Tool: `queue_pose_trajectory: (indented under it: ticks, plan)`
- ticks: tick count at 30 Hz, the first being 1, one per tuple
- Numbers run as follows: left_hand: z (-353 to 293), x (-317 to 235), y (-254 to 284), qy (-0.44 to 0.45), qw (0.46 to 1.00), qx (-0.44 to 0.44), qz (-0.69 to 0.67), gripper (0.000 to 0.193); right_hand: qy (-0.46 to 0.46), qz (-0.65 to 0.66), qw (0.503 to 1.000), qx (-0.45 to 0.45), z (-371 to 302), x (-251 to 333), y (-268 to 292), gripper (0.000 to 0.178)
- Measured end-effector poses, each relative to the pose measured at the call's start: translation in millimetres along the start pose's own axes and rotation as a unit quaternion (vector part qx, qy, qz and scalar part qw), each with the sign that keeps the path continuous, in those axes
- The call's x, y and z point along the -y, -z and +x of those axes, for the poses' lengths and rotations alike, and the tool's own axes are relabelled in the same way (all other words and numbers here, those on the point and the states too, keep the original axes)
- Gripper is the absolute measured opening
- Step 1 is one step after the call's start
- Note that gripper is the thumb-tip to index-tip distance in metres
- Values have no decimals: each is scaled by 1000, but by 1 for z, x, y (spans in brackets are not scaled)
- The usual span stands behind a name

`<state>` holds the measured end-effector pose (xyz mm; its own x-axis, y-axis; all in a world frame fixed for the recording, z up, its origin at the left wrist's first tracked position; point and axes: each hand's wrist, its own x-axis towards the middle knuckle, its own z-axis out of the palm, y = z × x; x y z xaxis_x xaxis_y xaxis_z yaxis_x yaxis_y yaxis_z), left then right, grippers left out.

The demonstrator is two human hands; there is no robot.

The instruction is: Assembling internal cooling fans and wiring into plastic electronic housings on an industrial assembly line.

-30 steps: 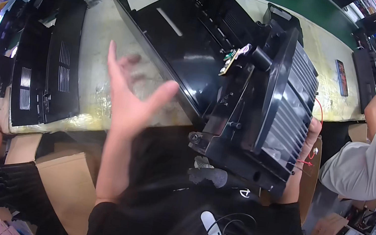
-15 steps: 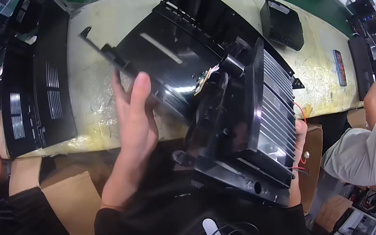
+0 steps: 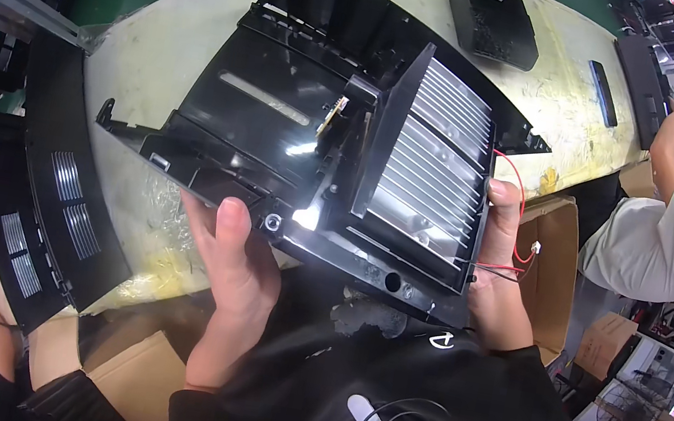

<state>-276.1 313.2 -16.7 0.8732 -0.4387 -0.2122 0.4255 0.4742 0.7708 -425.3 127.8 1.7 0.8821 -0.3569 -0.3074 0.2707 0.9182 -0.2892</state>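
Both my hands hold a large black plastic housing at a tilt above the table's near edge. My left hand grips its near left edge, thumb on top, the other fingers partly hidden beneath. At the right side my right hand is closed on the housing, most of its fingers hidden. A silver ribbed panel sits in the housing's right part. To its left stands a small circuit board. Red wire loops out beside my right hand, near a small white connector.
On the pale, film-covered table stand a black open bin and a dark flat bar. Black vented panels line the left. Cardboard boxes flank me; a person in a pale shirt works at right.
The housing has shifted left and turned, so its ribbed panel faces upward more and its near edge shows. Both hands have moved with it, keeping their hold.
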Motion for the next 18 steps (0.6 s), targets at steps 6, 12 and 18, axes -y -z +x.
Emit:
queue_pose_trajectory:
  ticks: [6,12,18]
  plan:
    - [1,1,2,13,1000,-14,-16,83,5,-9,999,-39,3,-6,0,61]
    - [-1,3,10,23,999,-15,-45,77,81,-121,987,-65,7,-14,-2,62]
    - [2,5,8,20,999,-20,-34,75,121,-146,980,-63,11,-18,4,63]
